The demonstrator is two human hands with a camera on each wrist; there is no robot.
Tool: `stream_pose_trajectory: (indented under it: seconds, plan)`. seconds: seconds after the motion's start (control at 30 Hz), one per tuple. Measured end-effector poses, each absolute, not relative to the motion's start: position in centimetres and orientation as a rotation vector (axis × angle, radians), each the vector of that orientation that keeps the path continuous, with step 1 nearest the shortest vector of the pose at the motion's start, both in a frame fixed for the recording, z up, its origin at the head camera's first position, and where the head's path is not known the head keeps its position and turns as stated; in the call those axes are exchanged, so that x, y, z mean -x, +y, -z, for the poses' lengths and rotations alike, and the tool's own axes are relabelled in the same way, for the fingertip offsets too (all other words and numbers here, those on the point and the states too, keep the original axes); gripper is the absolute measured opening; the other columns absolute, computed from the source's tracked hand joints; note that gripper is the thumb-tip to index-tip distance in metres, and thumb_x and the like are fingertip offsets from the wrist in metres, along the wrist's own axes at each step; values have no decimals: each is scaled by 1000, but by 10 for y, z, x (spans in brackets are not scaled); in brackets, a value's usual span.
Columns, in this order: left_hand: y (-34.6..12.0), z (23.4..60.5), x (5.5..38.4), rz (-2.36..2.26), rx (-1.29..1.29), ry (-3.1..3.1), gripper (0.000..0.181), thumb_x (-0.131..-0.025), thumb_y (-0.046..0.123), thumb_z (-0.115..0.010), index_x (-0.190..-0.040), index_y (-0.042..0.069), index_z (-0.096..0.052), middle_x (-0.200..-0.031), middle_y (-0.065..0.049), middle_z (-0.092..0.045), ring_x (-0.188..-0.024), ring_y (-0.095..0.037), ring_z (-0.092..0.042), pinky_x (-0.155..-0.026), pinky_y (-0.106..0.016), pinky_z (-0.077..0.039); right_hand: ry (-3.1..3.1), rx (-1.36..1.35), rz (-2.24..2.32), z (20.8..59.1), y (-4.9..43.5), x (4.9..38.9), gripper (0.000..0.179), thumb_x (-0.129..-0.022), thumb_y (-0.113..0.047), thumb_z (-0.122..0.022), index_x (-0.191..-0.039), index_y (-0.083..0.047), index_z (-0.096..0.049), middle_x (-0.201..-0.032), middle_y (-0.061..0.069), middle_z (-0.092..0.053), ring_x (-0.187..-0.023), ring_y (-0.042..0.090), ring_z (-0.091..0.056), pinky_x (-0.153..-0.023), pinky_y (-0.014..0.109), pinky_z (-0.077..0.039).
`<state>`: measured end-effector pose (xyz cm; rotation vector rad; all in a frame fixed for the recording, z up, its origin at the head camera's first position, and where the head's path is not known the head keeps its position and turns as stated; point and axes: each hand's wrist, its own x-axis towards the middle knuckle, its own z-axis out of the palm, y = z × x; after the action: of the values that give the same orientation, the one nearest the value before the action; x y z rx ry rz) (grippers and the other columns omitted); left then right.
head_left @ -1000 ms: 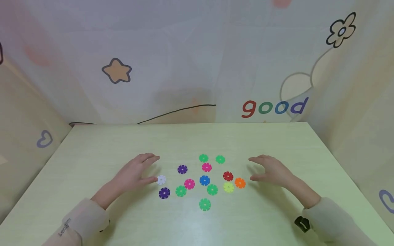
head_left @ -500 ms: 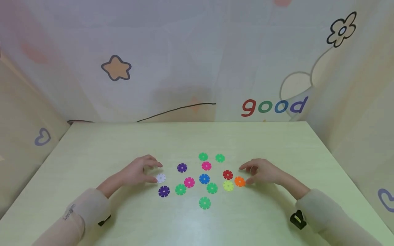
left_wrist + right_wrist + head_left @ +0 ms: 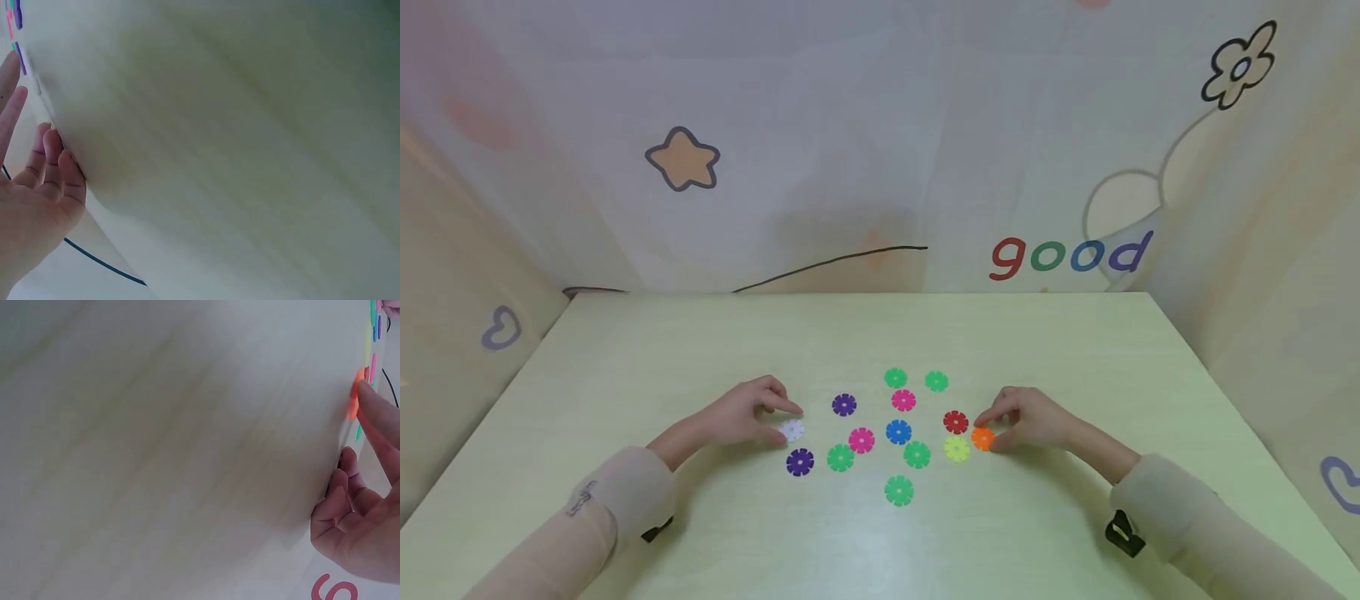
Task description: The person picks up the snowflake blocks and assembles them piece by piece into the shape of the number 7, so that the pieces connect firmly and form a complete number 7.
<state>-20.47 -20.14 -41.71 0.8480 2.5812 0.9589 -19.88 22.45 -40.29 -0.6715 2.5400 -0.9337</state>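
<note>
Flat snowflake discs with notched rims lie on the pale table. My left hand (image 3: 741,414) is over the white snowflake disc (image 3: 792,430); its thumb touches the near edge while the forefinger stays apart beyond it. In the left wrist view the other fingers of that left hand (image 3: 47,194) rest bent against the tabletop. With thumb and forefinger my right hand (image 3: 1033,419) pinches the orange snowflake disc (image 3: 982,439) at opposite edges, and the disc lies on the table. A purple snowflake disc (image 3: 800,462) is nearest the white one.
Between the hands lie a red disc (image 3: 956,422), a yellow disc (image 3: 957,449), a blue disc (image 3: 898,432), a pink disc (image 3: 903,401), a magenta disc (image 3: 861,440) and several green ones. Printed curtains (image 3: 865,150) enclose the table (image 3: 880,333) at the back and sides.
Both hands have come down and inward. The right hand has moved left onto the orange disc and taken it between thumb and forefinger; the left fingers have bent around the white disc.
</note>
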Motion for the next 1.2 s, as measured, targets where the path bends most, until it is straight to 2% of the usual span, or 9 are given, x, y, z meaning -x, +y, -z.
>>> stream_pose_trajectory:
  seconds: [0.17,0.4,0.6,0.77,0.97,1.2]
  plan:
    - [-197,417,205,-932,-807,2583,33,-71,16,-78,-103,12,-70,-102,-2,-47,-92,-20,-44,-80,-36,-39,2570,653,911,404,224,198,25,-71,-10,-77,-95,-8,-72,-84,0,-57,-77,19,-47,-62,26,-40]
    - [-194,419,207,-902,-707,2605,24,-72,16,-77,-94,18,-68,-99,1,-49,-88,-19,-44,-77,-33,-39,2606,687,920,407,225,197,21,-70,-10,-77,-88,-10,-68,-82,-1,-56,-77,18,-45,-63,24,-41]
    - [-191,419,208,-856,-732,2610,24,-74,14,-76,-93,14,-62,-96,1,-51,-87,-18,-45,-79,-34,-40,2639,675,892,405,224,195,22,-68,-9,-78,-82,-8,-62,-79,-1,-54,-76,17,-45,-67,26,-40]
    - [-189,417,208,-816,-743,2618,25,-73,13,-76,-92,10,-59,-93,1,-53,-88,-18,-47,-85,-37,-42,2626,673,891,403,222,194,22,-69,-9,-78,-85,-8,-63,-80,0,-53,-77,18,-45,-67,26,-40]
    - [-189,416,208,-864,-731,2587,27,-70,10,-78,-87,9,-57,-81,1,-51,-77,-16,-45,-72,-30,-42,2600,699,879,402,221,194,21,-71,-10,-77,-89,-11,-67,-83,-1,-54,-81,18,-45,-66,26,-40]
    - [-188,414,208,-857,-753,2563,23,-71,7,-76,-88,10,-60,-75,3,-52,-71,-14,-46,-64,-26,-42,2570,727,874,405,220,194,22,-70,-4,-75,-86,-9,-60,-84,-2,-54,-84,18,-47,-74,31,-43]
